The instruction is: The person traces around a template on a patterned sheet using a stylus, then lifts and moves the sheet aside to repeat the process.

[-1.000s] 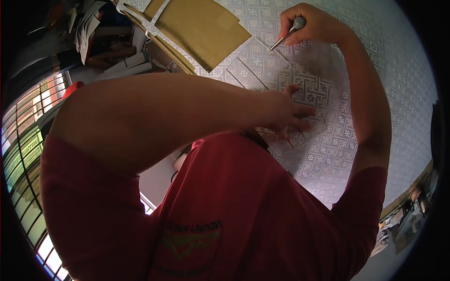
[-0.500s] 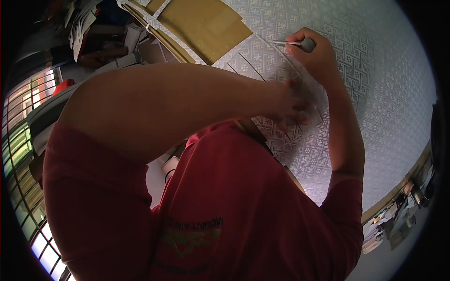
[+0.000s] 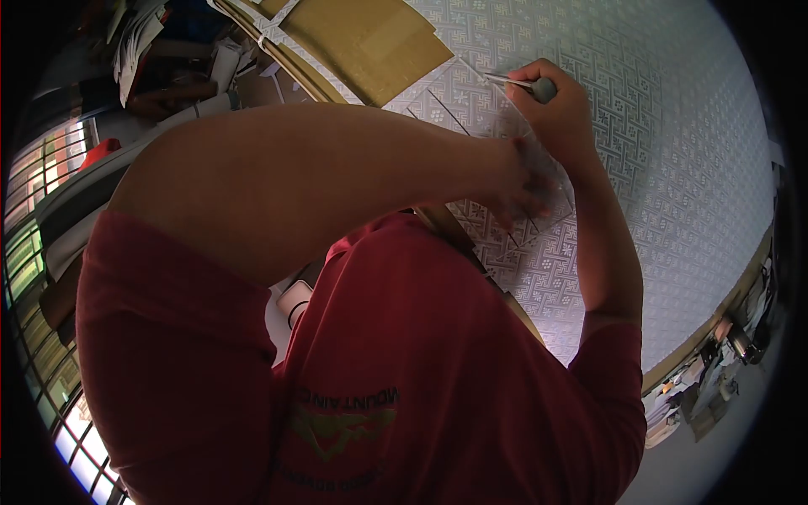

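My right hand [image 3: 551, 105] is closed around a slim metal tool with a rounded grey end [image 3: 544, 90]. The tool's thin tip points left, above the upper edge of a clear plastic sheet [image 3: 515, 114]. My left hand [image 3: 523, 187] lies lower down on the plastic with its fingers spread, blurred and in shadow. Thin dark lines or rods [image 3: 448, 111] run slantwise beside and under it; the plastic's exact outline is hard to make out.
The patterned silvery table covering [image 3: 623, 135] spreads under both hands. A gold-brown folder or board [image 3: 370, 46] lies at the upper left, beside bundled strips [image 3: 295, 71]. Papers [image 3: 139, 46] are at the far upper left, and a barred window [image 3: 38, 278] is at the left.
My right hand has shifted slightly left, and its tool now tilts more, with the tip higher than the grey end. My left hand stays on the plastic. The view has shifted a little.
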Available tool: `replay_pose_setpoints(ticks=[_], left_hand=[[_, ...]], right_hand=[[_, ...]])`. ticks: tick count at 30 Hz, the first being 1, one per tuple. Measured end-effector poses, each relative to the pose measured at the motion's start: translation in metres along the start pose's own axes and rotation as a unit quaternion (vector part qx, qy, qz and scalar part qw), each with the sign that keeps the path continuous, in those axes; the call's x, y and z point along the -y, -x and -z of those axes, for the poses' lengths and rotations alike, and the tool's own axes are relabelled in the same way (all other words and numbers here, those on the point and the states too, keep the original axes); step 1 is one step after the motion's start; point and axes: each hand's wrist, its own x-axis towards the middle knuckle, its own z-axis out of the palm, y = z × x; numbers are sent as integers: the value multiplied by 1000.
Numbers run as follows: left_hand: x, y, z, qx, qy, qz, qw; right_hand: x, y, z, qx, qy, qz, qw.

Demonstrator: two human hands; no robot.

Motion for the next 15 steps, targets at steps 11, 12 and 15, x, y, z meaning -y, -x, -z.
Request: replay_pose_setpoints(ticks=[11, 12, 15], left_hand=[[11, -2, -8, 21, 164, -4, 986], [10, -3, -8, 23, 161, -3, 987], [5, -3, -6, 18, 58, 9, 998]], right_hand=[[1, -5, -37, -70, -9, 43, 997], [3, -9, -37, -64, -3, 40, 997], [4, -14, -39, -54, -7, 33, 998]])
